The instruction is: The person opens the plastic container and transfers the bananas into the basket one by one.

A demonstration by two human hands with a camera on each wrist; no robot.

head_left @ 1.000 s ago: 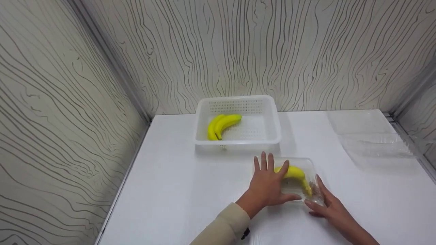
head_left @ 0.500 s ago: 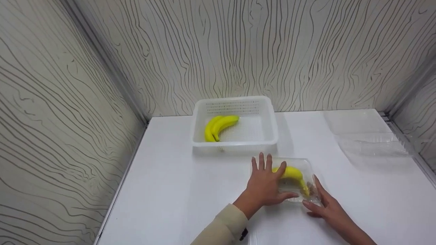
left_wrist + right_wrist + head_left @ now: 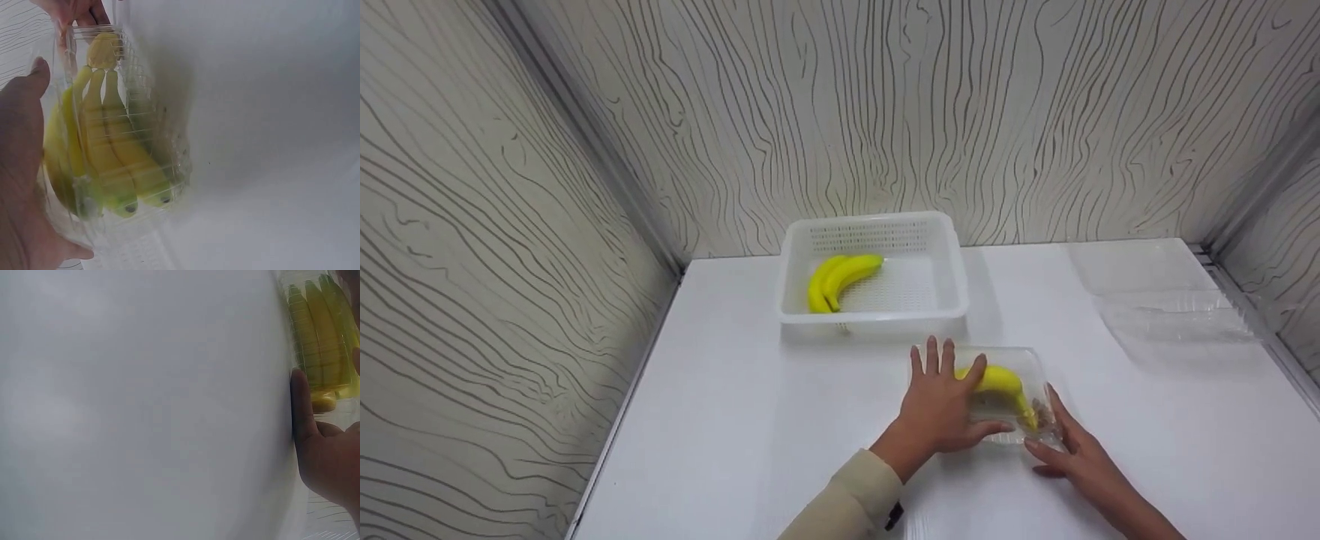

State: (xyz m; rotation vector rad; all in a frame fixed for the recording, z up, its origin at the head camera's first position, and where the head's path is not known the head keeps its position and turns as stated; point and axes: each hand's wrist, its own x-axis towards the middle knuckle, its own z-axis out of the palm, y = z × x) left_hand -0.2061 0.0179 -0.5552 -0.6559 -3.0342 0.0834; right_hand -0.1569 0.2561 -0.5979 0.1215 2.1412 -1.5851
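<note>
A clear plastic clamshell box lies on the white table in front of me, with a bunch of yellow bananas inside it. Through its ribbed side, the left wrist view shows several bananas joined at a stem end. My left hand rests flat over the left part of the lid, fingers spread and straight, thumb along the front edge. At the right end, my right hand holds the near corner, thumb at the front and fingers along the side. The left hand hides part of the bananas.
Behind the box stands a white perforated basket holding more bananas. Clear plastic containers lie at the back right, near the table's edge. Patterned wall panels enclose the table at the back and sides.
In the head view the whole scene has drifted slightly to the left. Both hands keep the same places on the box.
</note>
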